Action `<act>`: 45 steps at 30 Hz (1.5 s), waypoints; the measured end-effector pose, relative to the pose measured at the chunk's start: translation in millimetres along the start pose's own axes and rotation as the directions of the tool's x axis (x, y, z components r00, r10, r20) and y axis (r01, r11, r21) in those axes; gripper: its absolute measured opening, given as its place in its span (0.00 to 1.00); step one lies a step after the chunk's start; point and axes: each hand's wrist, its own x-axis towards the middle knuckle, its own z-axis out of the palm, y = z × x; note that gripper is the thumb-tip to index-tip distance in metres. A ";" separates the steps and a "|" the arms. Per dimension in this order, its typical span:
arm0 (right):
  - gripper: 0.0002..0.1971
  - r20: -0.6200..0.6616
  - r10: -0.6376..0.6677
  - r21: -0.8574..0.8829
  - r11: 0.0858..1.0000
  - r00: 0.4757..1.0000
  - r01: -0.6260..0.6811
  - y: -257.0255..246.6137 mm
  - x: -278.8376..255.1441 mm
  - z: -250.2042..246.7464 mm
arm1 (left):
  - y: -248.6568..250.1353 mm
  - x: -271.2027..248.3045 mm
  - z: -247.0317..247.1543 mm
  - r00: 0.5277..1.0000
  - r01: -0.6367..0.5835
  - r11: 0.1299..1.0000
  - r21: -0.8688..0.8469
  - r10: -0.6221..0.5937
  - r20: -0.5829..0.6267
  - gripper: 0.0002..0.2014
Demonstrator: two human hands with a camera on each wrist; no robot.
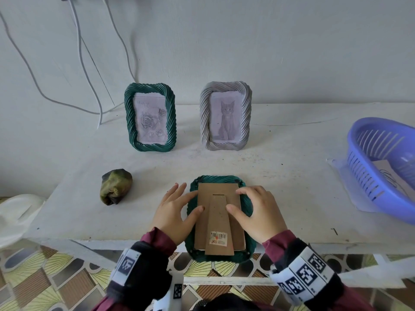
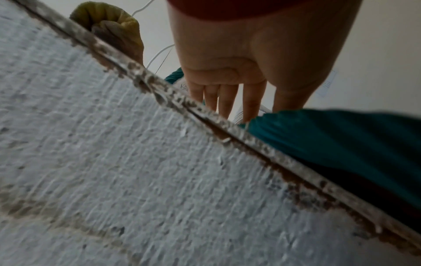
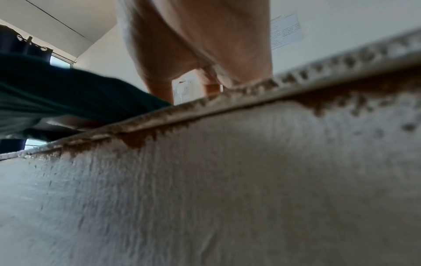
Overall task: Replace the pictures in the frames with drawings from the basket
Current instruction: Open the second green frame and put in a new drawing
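Face-down frame (image 1: 221, 217): green, cardboard back up, 6 o'clock, overhanging the table (image 1: 292, 187) edge.
Left hand (image 1: 174, 213): relaxed fingers rest on it.
Right hand (image 1: 258, 213): fingertips press, gripping nothing.
Frames: three; two upright at 12 o'clock.
Basket (image 1: 368, 173): one, 3 o'clock.
Wrist views: table underside, hidden from the head view.

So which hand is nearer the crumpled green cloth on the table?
Left. The left hand rests on the left edge of the face-down frame, beside the cloth. The right hand is on the frame's far side.
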 end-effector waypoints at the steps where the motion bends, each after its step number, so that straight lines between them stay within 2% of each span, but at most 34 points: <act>1: 0.16 -0.028 -0.013 0.019 1.000 1.000 0.013 2.1 0.6 1.6 | -0.1 4.5 -0.1 1.000 -0.016 1.000 0.020 0.016 0.023 0.34; 3: 0.13 -0.067 -0.029 0.031 0.999 0.997 0.032 6.3 3.1 3.2 | -1.7 12.7 0.1 0.997 -0.052 0.997 0.051 0.048 0.065 0.33; 7: 0.14 -0.089 -0.061 -0.017 0.998 0.994 0.060 13.3 10.5 3.1 | -4.3 23.5 -0.4 0.986 -0.103 0.988 0.115 0.087 0.139 0.36; 11: 0.17 -0.115 -0.067 -0.081 0.995 0.991 0.058 18.3 16.2 2.3 | -3.9 29.6 -5.4 0.985 -0.047 0.984 0.171 0.017 0.173 0.41; 14: 0.21 -0.134 -0.038 -0.139 0.990 0.990 0.020 21.0 21.1 4.0 | -4.2 33.1 -7.7 0.989 0.016 0.994 0.104 -0.031 0.144 0.40; 18: 0.22 -0.157 0.005 -0.154 0.988 0.988 -0.029 22.2 24.2 7.4 | -6.2 36.4 -0.8 0.998 0.060 0.998 -0.027 -0.059 0.025 0.28; 21: 0.22 -0.153 0.011 -0.147 0.988 0.988 -0.034 21.8 25.2 9.3 | -7.3 38.1 2.3 0.998 0.054 0.998 -0.032 -0.054 -0.009 0.25; 31: 0.22 -0.116 0.021 -0.089 0.996 0.993 -0.032 21.2 29.3 12.3 | -2.3 38.6 -1.8 0.994 0.095 0.995 -0.018 -0.094 0.053 0.23; 36: 0.20 -0.152 0.025 -0.033 0.999 0.988 -0.030 23.5 26.8 19.1 | -0.1 37.5 -1.0 0.994 0.092 0.996 0.008 -0.093 0.064 0.23; 41: 0.19 -0.205 0.007 0.095 0.995 0.979 0.012 26.1 21.9 15.4 | 0.0 31.3 0.6 1.000 0.016 1.000 -0.016 -0.017 -0.021 0.22; 45: 0.10 -0.265 -0.017 0.071 0.997 0.964 0.037 30.8 8.4 4.9 | -4.1 15.3 -4.4 0.995 0.031 0.999 -0.025 -0.033 -0.091 0.16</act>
